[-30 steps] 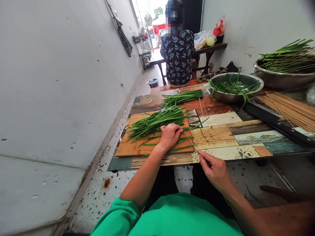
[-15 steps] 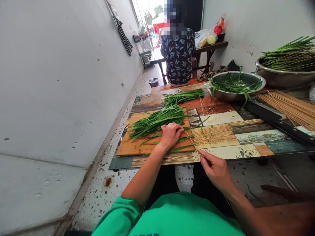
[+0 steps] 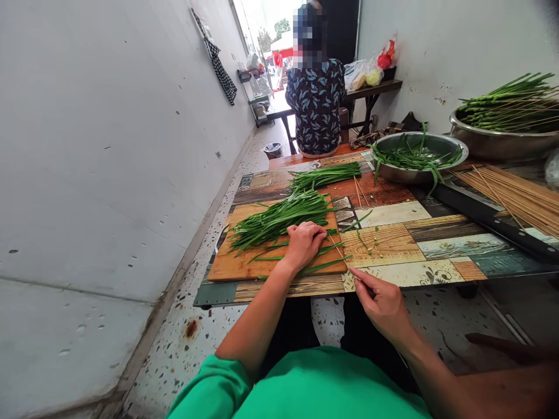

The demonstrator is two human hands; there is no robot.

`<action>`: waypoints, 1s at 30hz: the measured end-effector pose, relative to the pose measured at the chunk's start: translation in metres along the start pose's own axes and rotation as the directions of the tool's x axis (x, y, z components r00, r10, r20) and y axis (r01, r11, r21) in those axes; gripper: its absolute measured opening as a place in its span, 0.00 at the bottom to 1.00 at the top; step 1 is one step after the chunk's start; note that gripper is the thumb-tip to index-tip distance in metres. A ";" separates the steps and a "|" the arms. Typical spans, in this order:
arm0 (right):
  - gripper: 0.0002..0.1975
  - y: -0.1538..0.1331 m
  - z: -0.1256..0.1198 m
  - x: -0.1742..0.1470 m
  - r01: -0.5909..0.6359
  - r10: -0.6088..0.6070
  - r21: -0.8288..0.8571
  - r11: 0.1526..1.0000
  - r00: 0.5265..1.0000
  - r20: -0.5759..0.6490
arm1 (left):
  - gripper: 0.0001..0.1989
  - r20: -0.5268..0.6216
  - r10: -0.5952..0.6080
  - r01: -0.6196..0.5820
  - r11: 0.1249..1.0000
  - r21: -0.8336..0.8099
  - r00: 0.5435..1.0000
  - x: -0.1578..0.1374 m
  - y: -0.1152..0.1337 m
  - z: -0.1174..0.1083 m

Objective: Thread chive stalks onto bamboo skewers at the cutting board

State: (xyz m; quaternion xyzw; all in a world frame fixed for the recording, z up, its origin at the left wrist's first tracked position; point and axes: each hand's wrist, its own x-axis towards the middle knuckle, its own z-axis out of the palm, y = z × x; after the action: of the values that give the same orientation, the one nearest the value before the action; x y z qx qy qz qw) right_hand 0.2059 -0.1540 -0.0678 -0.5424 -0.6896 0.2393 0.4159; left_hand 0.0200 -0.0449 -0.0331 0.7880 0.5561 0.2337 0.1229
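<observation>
My right hand (image 3: 381, 301) pinches a thin bamboo skewer (image 3: 339, 251) just past the table's front edge. The skewer's far end points toward my left hand (image 3: 304, 244). That hand is curled down on the wooden cutting board (image 3: 222, 265), its fingers closed on some garlic chives whose ends stick out by the thumb. A thick bundle of garlic chives (image 3: 283, 216) lies on the board just beyond it. A few loose chive leaves (image 3: 323, 266) are spread between my left wrist and the board's right corner. The skewer's tip and the undersides of my left fingers are hard to make out.
Another chive bundle (image 3: 325, 174) lies behind the board. To the right are a metal bowl of chive leaves (image 3: 419, 169), a large knife (image 3: 493, 218), many skewers (image 3: 519, 192) and a basin of skewered greens (image 3: 506, 139). A person (image 3: 317, 110) sits ahead, facing away.
The whole view has shifted slightly downward in the picture. Both hands and the skewer keep nearly the same places relative to the board.
</observation>
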 end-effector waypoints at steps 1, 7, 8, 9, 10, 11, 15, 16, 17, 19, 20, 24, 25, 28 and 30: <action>0.17 -0.001 0.000 0.001 -0.002 0.002 0.003 1.000 1.000 -0.001 | 0.08 -0.005 0.009 -0.009 1.000 0.003 1.000 0.000 0.000 0.000; 0.17 -0.006 0.007 0.012 0.037 -0.037 -0.027 0.999 0.999 -0.022 | 0.09 -0.006 0.072 -0.072 0.997 0.000 0.997 -0.005 0.004 -0.005; 0.17 -0.007 0.009 0.015 0.042 -0.043 -0.045 0.998 0.998 -0.034 | 0.10 0.005 0.087 -0.087 0.996 -0.004 0.996 -0.006 0.005 -0.006; 0.17 -0.008 0.011 0.018 0.046 -0.049 -0.065 0.997 0.998 -0.044 | 0.10 0.017 0.103 -0.103 0.995 -0.004 0.995 -0.008 0.006 -0.008; 0.18 -0.009 0.013 0.019 0.051 -0.055 -0.083 0.995 0.997 -0.053 | 0.11 0.026 0.113 -0.113 0.994 0.003 0.993 -0.009 0.007 -0.011; 0.18 -0.010 0.015 0.020 0.054 -0.061 -0.098 0.994 0.996 -0.061 | 0.11 0.029 0.110 -0.111 0.994 0.019 0.993 -0.010 0.007 -0.013; 0.18 -0.009 0.018 0.011 0.037 -0.048 -0.108 0.994 0.994 -0.103 | 0.10 -0.025 0.008 -0.005 0.993 0.118 1.000 -0.006 0.002 -0.019; 0.18 -0.008 0.018 0.006 0.025 -0.036 -0.097 0.995 0.993 -0.110 | 0.10 -0.015 0.007 -0.004 0.990 0.138 1.000 -0.003 0.001 -0.020; 0.17 -0.007 0.017 0.001 0.013 -0.022 -0.085 0.996 0.994 -0.111 | 0.09 0.008 0.022 -0.023 0.988 0.153 1.000 0.000 -0.001 -0.019; 0.17 -0.005 0.015 -0.007 -0.011 0.004 -0.063 0.998 0.994 -0.105 | 0.08 0.066 0.058 -0.069 0.982 0.174 0.996 0.005 -0.002 -0.017; 0.17 -0.004 0.013 -0.010 -0.022 0.016 -0.056 0.998 0.995 -0.101 | 0.08 0.077 0.060 -0.074 0.980 0.184 0.995 0.008 -0.001 -0.015; 0.18 0.000 0.011 -0.013 -0.064 0.060 -0.041 0.997 0.995 -0.085 | 0.09 0.061 0.002 -0.015 0.979 0.202 0.998 0.017 0.003 -0.011; 0.18 0.001 0.010 -0.012 -0.071 0.068 -0.037 0.997 0.994 -0.080 | 0.09 0.066 -0.004 -0.009 0.981 0.195 0.998 0.018 0.004 -0.010; 0.18 0.001 0.009 -0.010 -0.083 0.081 -0.025 0.996 0.994 -0.074 | 0.08 0.070 0.003 -0.015 0.985 0.172 0.998 0.020 0.008 -0.008; 0.18 0.001 0.008 -0.009 -0.089 0.087 -0.021 0.996 0.993 -0.079 | 0.08 0.062 0.010 -0.021 0.983 0.182 0.998 0.020 0.011 -0.007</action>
State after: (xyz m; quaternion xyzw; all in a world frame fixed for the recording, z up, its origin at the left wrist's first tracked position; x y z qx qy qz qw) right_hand 0.2002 -0.1615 -0.0755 -0.5863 -0.6510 0.2277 0.4249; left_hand 0.0311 -0.0305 -0.0173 0.8070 0.5651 0.1585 0.0654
